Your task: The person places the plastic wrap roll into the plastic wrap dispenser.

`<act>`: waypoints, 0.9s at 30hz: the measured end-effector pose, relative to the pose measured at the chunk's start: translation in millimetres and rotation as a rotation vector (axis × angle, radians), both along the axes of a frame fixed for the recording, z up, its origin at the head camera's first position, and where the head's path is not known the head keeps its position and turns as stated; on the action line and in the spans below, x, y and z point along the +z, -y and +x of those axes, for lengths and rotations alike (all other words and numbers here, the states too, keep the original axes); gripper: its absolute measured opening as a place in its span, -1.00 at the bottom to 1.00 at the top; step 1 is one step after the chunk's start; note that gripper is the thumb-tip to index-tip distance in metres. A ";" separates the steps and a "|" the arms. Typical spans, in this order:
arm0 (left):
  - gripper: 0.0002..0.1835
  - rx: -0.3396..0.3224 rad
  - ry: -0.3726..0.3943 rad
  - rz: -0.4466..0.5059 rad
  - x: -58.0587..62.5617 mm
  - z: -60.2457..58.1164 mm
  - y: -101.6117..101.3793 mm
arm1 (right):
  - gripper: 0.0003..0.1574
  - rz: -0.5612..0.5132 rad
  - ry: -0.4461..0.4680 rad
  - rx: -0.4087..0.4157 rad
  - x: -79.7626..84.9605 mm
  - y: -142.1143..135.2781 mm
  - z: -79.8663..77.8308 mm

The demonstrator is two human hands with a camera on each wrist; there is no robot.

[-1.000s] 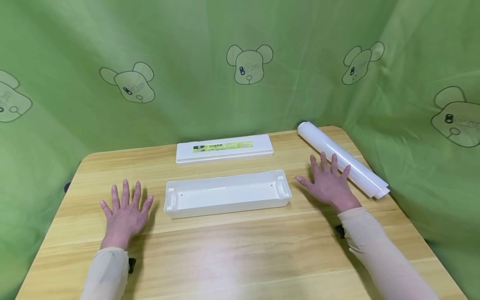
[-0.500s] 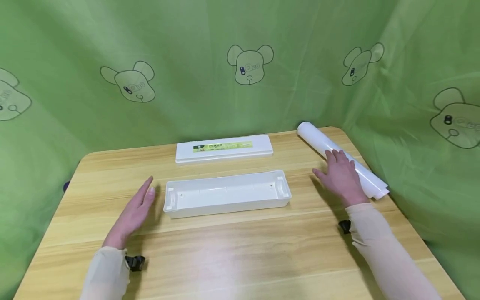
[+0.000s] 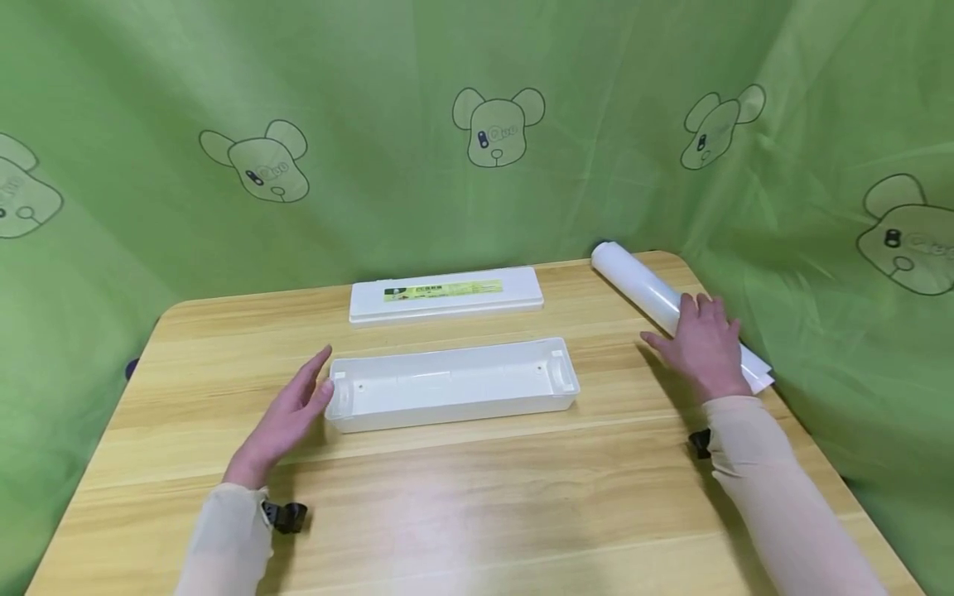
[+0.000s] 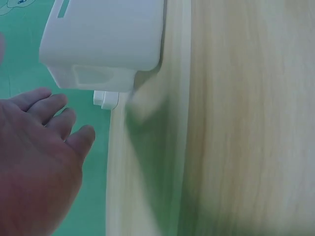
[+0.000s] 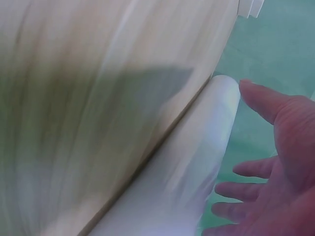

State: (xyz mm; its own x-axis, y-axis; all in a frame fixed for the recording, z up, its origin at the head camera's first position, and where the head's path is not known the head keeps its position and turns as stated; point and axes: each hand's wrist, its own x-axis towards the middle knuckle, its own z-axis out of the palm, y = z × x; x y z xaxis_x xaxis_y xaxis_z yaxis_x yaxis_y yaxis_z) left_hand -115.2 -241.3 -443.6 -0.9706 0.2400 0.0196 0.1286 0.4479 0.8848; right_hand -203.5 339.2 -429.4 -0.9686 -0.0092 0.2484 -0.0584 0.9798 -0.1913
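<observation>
Left hand: left hand [image 3: 286, 418] held at the left end of the box, fingers extended, thumb set apart from them; nothing gripped. Contact with the box end can't be confirmed.
Right hand: right hand [image 3: 704, 343] held over the roll, fingers spread and slightly bent, thumb out toward the box side; nothing gripped. In the right wrist view, a gap is seen between the lower fingers and the roll.
Box: long white box [image 3: 455, 414] set crosswise on the table [image 3: 447, 513], between the hands, interior exposed; a slotted white piece is seen at each end.
Roll: white glossy roll [image 3: 644, 285] laid diagonally along the right side, far end near the back edge, middle partly hidden by the right hand. Loose sheet edges are shown at the near end.
Lid: flat white lid [image 3: 447, 306] laid behind the box, near the back edge; a yellow-green label [image 3: 443, 290] is carried on top.
Backdrop: green cloth [image 3: 373, 215] hung around the table, printed with outlined animal heads.
Wrists: pale sleeves [image 3: 782, 497] worn, black device [image 3: 286, 517] mounted at the left wrist.
</observation>
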 end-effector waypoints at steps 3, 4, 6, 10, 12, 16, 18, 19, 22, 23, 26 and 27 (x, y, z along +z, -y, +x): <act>-0.32 -0.017 0.005 0.017 -2.0 -0.6 -1.6 | 0.15 -0.007 0.032 -0.005 -1.6 -3.6 -2.6; -0.30 -0.021 0.006 0.021 -2.6 -0.7 -2.1 | 0.16 -0.011 0.044 -0.009 -2.2 -4.7 -3.6; -0.23 -0.025 0.017 0.028 -3.3 -0.3 -3.1 | 0.21 -0.016 0.071 -0.019 -3.3 -7.2 -5.3; -0.03 -0.016 0.054 0.027 -4.5 0.3 -4.7 | 0.30 -0.015 0.110 -0.048 -5.8 -12.4 -6.7; 0.06 -0.012 0.074 0.023 -5.1 0.0 -5.2 | 0.32 -0.012 0.117 -0.061 -6.6 -14.0 -6.2; 0.13 0.002 0.100 0.009 -5.1 -2.0 -5.8 | 0.30 -0.014 0.117 -0.074 -8.0 -15.5 -4.2; 0.14 0.008 0.106 0.010 -4.7 -2.6 -6.0 | 0.26 -0.011 0.111 -0.076 -9.5 -16.4 -3.4; 0.13 0.012 0.107 0.011 -4.8 -2.7 -5.9 | 0.24 -0.011 0.113 -0.076 -10.3 -17.3 -2.9; 0.13 0.013 0.111 0.026 -6.2 -2.5 -6.5 | 0.13 -0.007 0.124 -0.095 -12.0 -20.5 -1.5; 0.13 0.013 0.112 0.028 -6.9 -2.3 -6.6 | 0.08 -0.009 0.133 -0.104 -12.2 -21.7 -1.3; 0.13 0.012 0.116 0.033 -9.2 -1.9 -6.9 | -0.10 -0.013 0.145 -0.122 -12.2 -23.9 -0.7; 0.13 0.012 0.117 0.029 -10.0 -1.9 -6.9 | -0.16 -0.018 0.142 -0.122 -12.5 -24.3 -1.0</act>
State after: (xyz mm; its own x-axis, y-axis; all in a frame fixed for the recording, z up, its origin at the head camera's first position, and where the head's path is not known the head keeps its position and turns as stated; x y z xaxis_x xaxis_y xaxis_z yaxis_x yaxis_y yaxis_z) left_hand -117.0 -234.4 -453.5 -0.9694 0.2294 -0.0872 0.0185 0.4227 0.9061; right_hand -204.6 363.5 -441.8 -0.9876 0.1140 0.1081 0.0899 0.9744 -0.2063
